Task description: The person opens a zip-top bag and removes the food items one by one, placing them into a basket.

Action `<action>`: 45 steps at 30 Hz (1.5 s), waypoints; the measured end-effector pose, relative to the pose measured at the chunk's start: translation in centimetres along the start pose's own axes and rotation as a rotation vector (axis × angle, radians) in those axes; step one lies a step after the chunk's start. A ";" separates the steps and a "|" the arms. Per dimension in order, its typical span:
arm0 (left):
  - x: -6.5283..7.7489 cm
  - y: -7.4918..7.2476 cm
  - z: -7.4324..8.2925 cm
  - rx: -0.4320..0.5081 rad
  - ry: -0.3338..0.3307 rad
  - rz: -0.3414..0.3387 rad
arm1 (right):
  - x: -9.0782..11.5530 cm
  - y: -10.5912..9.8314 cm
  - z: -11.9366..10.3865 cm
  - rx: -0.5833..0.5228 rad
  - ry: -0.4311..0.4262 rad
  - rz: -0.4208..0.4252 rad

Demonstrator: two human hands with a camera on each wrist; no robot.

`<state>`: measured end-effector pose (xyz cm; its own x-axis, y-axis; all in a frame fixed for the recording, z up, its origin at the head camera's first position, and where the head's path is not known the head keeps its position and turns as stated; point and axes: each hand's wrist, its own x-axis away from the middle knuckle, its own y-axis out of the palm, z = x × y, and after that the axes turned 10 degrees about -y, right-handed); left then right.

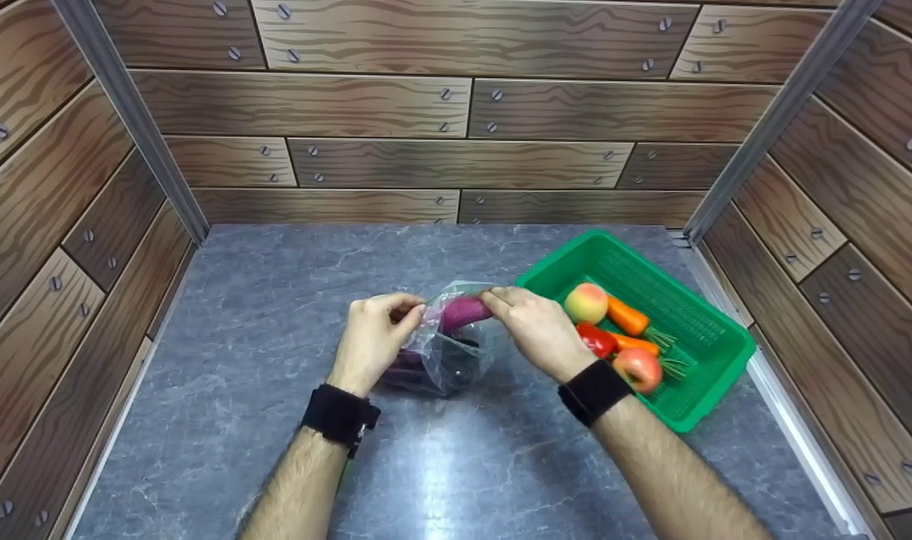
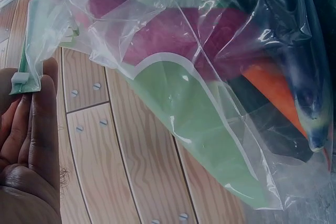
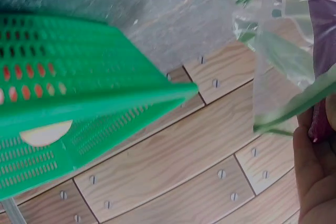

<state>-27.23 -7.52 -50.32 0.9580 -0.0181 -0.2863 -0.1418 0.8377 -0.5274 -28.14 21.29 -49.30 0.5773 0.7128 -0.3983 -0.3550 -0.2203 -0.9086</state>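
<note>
A clear zip bag [image 1: 467, 367] with a green closure strip and a white slider [image 2: 20, 78] stands on the table, its mouth open. My left hand [image 1: 373, 334] pinches the bag's rim at the slider end. With my right hand [image 1: 535, 326] I grip one end of a long purple vegetable [image 1: 463, 312], like an eggplant, whose other end is inside the bag mouth. Through the plastic show a dark, smooth vegetable [image 2: 310, 93] with a pale tip and an orange carrot [image 2: 275, 95]. My right fingertips are partly hidden behind the bag rim in the right wrist view.
A green basket [image 1: 718, 382] stands to the right, beside my right hand. It holds a peach [image 1: 586, 303], an apple [image 1: 637, 370], a red pepper [image 1: 595, 340] and two carrots [image 1: 627, 315]. Wood-patterned walls [image 1: 456, 105] enclose the grey table [image 1: 253, 300].
</note>
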 end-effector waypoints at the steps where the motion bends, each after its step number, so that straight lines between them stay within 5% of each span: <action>1: 0.0 0.0 0.0 0.000 -0.002 0.002 | 0.1 -0.2 0.2 -0.006 0.002 0.002; 22: -0.3 -0.3 0.3 -0.007 -0.004 0.011 | 2.4 -4.5 4.0 0.030 0.054 0.110; 45: -0.8 -0.8 1.0 0.009 0.010 -0.003 | 5.4 -9.2 8.2 -0.051 0.233 0.207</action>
<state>-27.64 -7.63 -48.90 0.9558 -0.0265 -0.2928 -0.1364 0.8425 -0.5212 -27.79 32.65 -42.09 0.6516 0.4793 -0.5879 -0.4484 -0.3818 -0.8082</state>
